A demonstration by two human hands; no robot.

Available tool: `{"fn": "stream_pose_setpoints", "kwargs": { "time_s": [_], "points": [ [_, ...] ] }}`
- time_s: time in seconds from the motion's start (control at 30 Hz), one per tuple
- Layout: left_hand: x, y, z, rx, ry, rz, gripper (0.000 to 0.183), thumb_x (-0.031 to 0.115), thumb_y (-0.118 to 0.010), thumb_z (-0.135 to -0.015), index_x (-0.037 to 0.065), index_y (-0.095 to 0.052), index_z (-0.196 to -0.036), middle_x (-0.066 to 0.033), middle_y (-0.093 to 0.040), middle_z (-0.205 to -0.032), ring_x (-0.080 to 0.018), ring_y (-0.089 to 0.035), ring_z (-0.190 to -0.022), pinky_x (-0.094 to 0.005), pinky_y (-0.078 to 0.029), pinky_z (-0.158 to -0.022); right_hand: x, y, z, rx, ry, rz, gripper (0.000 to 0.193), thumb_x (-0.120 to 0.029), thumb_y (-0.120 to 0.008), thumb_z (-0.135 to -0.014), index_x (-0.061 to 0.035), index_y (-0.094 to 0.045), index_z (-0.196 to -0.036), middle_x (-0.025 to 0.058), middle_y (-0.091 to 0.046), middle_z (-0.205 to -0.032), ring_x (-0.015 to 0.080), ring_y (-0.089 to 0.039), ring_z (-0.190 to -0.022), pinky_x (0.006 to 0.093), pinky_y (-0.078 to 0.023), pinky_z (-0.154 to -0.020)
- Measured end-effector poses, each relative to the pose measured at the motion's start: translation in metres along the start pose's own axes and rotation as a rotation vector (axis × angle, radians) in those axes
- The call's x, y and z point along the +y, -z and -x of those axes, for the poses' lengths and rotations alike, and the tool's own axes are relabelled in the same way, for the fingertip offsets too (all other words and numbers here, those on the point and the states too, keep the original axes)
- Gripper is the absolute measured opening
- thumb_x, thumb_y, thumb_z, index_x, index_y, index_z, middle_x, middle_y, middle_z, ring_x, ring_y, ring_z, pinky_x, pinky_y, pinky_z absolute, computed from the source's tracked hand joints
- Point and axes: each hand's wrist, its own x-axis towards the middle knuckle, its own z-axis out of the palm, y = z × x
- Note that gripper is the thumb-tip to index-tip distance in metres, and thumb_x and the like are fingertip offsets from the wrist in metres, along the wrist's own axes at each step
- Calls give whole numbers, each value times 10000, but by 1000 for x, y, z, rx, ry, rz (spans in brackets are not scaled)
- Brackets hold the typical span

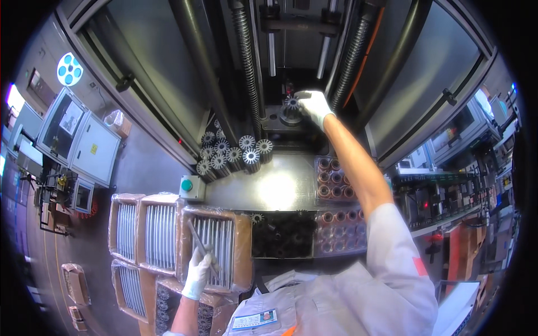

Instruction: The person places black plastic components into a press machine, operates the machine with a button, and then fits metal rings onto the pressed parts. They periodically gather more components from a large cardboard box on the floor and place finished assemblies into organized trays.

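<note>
My left hand [197, 273], in a white glove, is closed around a slim metal shaft [196, 236]. The shaft tilts over an open carton of similar shafts [224, 246]. My right hand [315, 106], gloved too, reaches far into the press. Its fingers curl against the right side of a slotted metal rotor core [291, 104], which stands upright on a round fixture [290, 119]. The palm side of that hand is hidden.
Several slotted rotor cores [234, 155] stand left on the metal table [224, 193]. Clear trays of copper-coloured rings [335, 187] lie right, beside a dark bin [283, 235]. A green button box [192, 187] sits at the table's left edge. Thick columns [204, 67] flank the fixture.
</note>
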Motion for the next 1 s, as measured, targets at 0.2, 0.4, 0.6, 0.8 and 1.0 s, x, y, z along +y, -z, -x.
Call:
{"fn": "stream_pose_setpoints", "kwargs": {
  "time_s": [0.2,0.4,0.6,0.8,1.0],
  "points": [
    [4,4,-32,143,-46,-440,269,265,-591,-1016,63,-573,-1193,3,-541,-727,-138,-524,-582,-321,-465,-555,12,8,5,61,216,283,400,-38,-613,-857,-3,-665,-1252,132,-708,-958,206,-664,-794,346,-535,-717],
    [-42,7,-38,347,-326,-1328,270,315,-596,-980,46,-575,-1004,-223,-679,-783,-434,-662,-715,-540,-517,-678,-7,-1,79,225,571,566,320,-157,-633,-941,-111,-676,-1255,143,-654,-1074,299,-664,-1003,393,-517,-923],
    [-35,-9,-42,303,-253,-1576,325,351,-645,-929,49,-616,-813,-200,-682,-722,-383,-682,-652,-511,-531,-649,21,-18,168,-462,575,715,315,-218,-617,-937,-126,-651,-1237,120,-635,-1030,292,-670,-958,382,-545,-840],
    [2,-18,-74,216,-410,-1441,388,364,-696,-907,74,-687,-1166,-169,-715,-995,-328,-703,-941,-437,-547,-805,33,-25,252,-937,417,944,544,-409,-631,-942,-200,-518,-1431,148,-582,-1200,324,-669,-1000,429,-544,-844],
    [82,-150,-186,218,-902,-1439,498,296,-723,-853,169,-627,-1325,-100,-632,-1217,-306,-617,-1094,-474,-473,-912,79,-65,281,-1003,757,963,483,-350,-633,-932,-256,-556,-1399,199,-593,-1222,339,-671,-998,446,-529,-840]
  ]
}}
